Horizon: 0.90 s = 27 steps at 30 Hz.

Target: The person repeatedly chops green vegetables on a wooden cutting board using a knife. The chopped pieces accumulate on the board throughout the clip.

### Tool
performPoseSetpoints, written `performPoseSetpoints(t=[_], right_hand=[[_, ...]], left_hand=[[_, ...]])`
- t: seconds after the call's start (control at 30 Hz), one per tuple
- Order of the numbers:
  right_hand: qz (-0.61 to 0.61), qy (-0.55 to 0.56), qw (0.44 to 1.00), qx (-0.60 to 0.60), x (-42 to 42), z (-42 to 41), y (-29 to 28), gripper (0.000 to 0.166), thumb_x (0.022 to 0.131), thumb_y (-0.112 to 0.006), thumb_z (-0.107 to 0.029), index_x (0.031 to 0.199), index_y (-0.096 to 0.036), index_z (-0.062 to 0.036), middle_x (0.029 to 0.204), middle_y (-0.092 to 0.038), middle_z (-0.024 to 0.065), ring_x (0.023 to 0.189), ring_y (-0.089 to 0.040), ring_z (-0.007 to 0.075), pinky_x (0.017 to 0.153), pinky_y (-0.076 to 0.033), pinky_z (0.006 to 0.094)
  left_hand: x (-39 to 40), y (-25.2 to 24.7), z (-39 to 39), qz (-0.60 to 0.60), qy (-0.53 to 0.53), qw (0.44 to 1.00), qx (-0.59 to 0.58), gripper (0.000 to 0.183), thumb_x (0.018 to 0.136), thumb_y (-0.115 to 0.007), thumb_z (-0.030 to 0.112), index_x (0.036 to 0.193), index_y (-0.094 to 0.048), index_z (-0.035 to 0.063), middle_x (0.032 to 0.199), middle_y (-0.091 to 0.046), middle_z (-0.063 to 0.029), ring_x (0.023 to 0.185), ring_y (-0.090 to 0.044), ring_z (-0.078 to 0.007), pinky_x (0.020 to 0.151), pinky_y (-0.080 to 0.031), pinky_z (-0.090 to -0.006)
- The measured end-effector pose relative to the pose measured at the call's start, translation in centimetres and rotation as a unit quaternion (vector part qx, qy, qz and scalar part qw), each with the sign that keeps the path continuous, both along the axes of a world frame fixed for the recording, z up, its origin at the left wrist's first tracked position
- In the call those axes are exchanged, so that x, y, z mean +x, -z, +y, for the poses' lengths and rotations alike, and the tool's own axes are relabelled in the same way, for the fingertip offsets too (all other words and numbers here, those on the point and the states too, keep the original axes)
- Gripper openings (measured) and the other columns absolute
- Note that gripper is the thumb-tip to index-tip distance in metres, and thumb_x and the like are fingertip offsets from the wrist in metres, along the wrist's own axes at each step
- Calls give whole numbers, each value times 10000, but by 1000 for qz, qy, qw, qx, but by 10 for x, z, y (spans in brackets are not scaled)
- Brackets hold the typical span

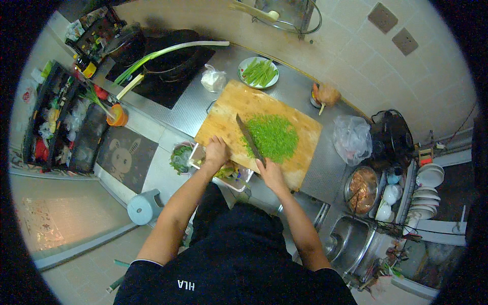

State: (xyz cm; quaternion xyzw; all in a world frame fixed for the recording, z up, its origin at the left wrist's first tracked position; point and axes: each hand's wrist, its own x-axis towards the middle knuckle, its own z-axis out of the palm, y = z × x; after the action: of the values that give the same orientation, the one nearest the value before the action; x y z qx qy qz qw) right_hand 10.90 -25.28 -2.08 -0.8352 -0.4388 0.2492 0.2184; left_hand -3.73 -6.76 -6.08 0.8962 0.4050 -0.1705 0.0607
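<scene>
A kitchen knife (249,139) lies along the left side of a heap of finely chopped greens (276,137), its handle in my right hand (271,173). Both are on a wooden chopping board (219,110). My left hand (217,150) rests at the board's near left edge, fingers spread and pointing towards the board; part of it hides the white tray (196,155) below. Beyond the board's far edge stands a plate (243,82) of cut green stalks (260,72). A tied plastic bag with white contents (213,79) sits to its left.
A long leek (164,55) lies over the dark hob (160,91). On the right are a clear plastic bag (352,139), a metal bowl of meat (361,190), a sink (349,240) and stacked dishes (425,200). A blue stool (143,209) stands on the floor.
</scene>
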Motion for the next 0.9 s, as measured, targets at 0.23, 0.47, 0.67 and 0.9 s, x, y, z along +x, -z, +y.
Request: performPoseSetpoints(t=[0.23, 0.47, 0.67, 0.9], right_hand=[[28, 12, 999, 27, -3, -6, 6, 569, 953, -469, -494, 926, -604, 59, 751, -627, 286, 753, -624, 451, 693, -480, 521], [-1, -3, 999, 45, -15, -11, 24, 570, 949, -466, -511, 900, -594, 42, 732, -618, 265, 773, -618, 439, 714, -466, 509], [37, 48, 996, 65, 14, 14, 30, 564, 945, -478, -507, 813, -602, 26, 670, -608, 230, 718, -617, 417, 669, -457, 493], [46, 53, 997, 35, 19, 18, 14, 556, 948, -492, -473, 908, -602, 71, 776, -618, 294, 797, -614, 471, 725, -471, 529]], left_hand=[[2, -11, -6, -48, -23, 998, -15, 658, 778, -661, 400, 1184, -531, -102, 1136, -561, -219, 1079, -526, -342, 928, -447, -375], [3, -11, -6, -54, -27, 998, -7, 644, 777, -664, 411, 1168, -561, -90, 1153, -572, -222, 1105, -521, -351, 921, -449, -379], [4, -20, -8, -43, -14, 999, -6, 670, 772, -678, 442, 1183, -569, -76, 1174, -574, -226, 1136, -521, -335, 952, -435, -371], [5, -20, -5, -32, -26, 999, -26, 658, 766, -694, 432, 1168, -581, -76, 1162, -588, -194, 1128, -521, -317, 949, -431, -370]])
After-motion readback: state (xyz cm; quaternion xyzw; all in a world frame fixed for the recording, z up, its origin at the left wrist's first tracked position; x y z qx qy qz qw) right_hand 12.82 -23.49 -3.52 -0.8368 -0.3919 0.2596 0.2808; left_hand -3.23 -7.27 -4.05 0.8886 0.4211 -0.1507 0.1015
